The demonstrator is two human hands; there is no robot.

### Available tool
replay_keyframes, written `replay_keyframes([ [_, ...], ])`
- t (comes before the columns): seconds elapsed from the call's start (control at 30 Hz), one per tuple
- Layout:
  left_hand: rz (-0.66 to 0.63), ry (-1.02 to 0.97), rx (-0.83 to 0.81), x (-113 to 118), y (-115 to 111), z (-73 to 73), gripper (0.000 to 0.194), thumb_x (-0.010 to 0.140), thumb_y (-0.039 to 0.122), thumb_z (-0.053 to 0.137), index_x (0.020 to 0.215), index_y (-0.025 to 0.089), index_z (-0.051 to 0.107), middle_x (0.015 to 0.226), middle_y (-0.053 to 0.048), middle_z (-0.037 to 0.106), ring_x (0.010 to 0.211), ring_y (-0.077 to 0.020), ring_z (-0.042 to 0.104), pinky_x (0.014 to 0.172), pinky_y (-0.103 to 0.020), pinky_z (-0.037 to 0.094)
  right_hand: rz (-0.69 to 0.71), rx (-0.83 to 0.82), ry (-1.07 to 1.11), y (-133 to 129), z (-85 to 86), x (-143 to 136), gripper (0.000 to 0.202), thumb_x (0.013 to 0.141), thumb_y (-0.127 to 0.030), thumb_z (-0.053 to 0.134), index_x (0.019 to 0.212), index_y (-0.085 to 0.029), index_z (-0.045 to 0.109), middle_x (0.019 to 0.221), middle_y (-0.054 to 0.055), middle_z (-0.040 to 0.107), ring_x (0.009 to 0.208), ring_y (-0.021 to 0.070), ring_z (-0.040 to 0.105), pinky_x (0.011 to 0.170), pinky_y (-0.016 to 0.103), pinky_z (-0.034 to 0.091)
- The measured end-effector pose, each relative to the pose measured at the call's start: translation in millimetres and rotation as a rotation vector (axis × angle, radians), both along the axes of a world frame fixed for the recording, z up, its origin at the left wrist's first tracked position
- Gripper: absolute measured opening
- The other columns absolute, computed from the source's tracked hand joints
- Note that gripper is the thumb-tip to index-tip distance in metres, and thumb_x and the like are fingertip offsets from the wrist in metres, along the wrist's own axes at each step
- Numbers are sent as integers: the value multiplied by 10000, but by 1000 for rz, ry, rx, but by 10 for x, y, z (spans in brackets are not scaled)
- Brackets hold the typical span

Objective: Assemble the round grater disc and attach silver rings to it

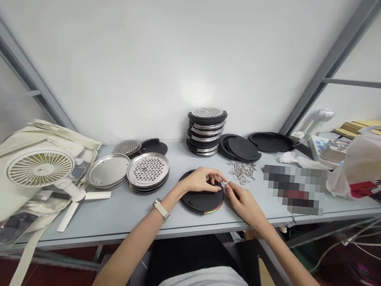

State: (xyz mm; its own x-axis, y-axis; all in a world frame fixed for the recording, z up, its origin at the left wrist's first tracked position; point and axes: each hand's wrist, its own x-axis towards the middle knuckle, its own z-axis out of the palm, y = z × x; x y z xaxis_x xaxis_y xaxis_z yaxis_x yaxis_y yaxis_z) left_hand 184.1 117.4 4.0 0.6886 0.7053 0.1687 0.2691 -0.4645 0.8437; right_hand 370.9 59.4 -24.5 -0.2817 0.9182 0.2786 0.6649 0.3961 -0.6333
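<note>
A round black disc [202,200] with a coloured strip on its rim lies on the grey table in front of me. My left hand [205,180], with a watch on the wrist, is over the disc's upper part, its fingers bent together. At the disc's right edge my right hand [240,201] pinches a small, shiny metal piece [226,185]. The fingertips of both hands nearly meet at this piece; whether the left fingers also grip it is unclear. Just behind my right hand lies a pile of metal clips [242,171].
A tall stack of black and metal discs [206,131] stands at the back, beside black lids [243,148]. Perforated metal discs [148,169] and plain metal plates [108,170] lie left. A white fan [41,166] rests on a bag; a plastic bag [369,158] sits right.
</note>
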Motion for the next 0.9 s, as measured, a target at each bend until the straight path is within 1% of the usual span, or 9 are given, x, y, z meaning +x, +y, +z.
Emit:
replay_keyframes([
  [0.1, -15, -15, -11, -4, 6, -15, 349, 688, 149, 643, 1036, 156, 651, 896, -38, 645, 676, -68, 514, 648, -194, 384, -47, 2, 19, 15, -18, 12, 306, 954, -344, 304, 678, -222, 355, 574, -35, 447, 545, 144, 464, 553, 249, 330],
  [0.2, -21, -22, -16, -6, 2, -16, 355, 691, 150, 638, 1046, 154, 645, 897, -42, 651, 678, -71, 518, 647, -197, 383, -58, 15, 24, 25, -26, 12, 311, 951, -342, 306, 663, -226, 325, 553, -43, 417, 526, 142, 450, 541, 245, 324],
  [0.27, -12, -11, -4, -3, -3, -9, 356, 688, 154, 638, 1044, 155, 646, 885, -38, 650, 700, -80, 520, 647, -199, 382, -48, 26, 8, 26, -27, 0, 307, 951, -337, 301, 666, -227, 336, 551, -39, 436, 522, 145, 458, 538, 244, 325],
  [0.37, 19, -6, 34, 4, -14, 1, 328, 678, 163, 645, 1006, 153, 654, 881, -30, 641, 723, -86, 515, 646, -198, 381, -17, 54, -39, 27, -30, -23, 284, 950, -327, 300, 709, -225, 411, 588, -16, 513, 543, 156, 496, 548, 247, 337],
  [0.47, 36, -10, 3, 6, -20, 5, 335, 669, 166, 652, 1004, 146, 646, 877, -26, 621, 676, -68, 501, 633, -196, 386, 1, 73, -62, 31, -30, -32, 278, 952, -322, 301, 741, -222, 452, 626, 2, 561, 557, 161, 515, 553, 250, 343],
  [0.63, 15, -40, -43, -5, -11, -8, 338, 669, 173, 654, 1005, 146, 647, 867, -25, 607, 638, -53, 482, 610, -193, 377, 26, 56, -36, 21, -6, -10, 312, 949, -326, 308, 675, -219, 412, 582, -12, 523, 529, 147, 486, 536, 248, 337],
  [0.73, 5, -50, -52, -5, -1, -14, 335, 673, 185, 656, 1006, 142, 643, 875, -32, 606, 635, -54, 485, 585, -187, 365, 30, 41, -23, 6, 13, 1, 288, 933, -313, 329, 672, -219, 408, 562, -25, 489, 524, 144, 470, 531, 245, 332],
  [0.9, 6, -37, -53, 2, -4, -2, 345, 673, 187, 661, 1015, 140, 642, 877, -33, 610, 614, -48, 476, 585, -185, 367, 38, 33, -20, -11, 37, 7, 241, 898, -274, 351, 673, -216, 414, 578, -25, 499, 542, 145, 477, 542, 243, 337],
])
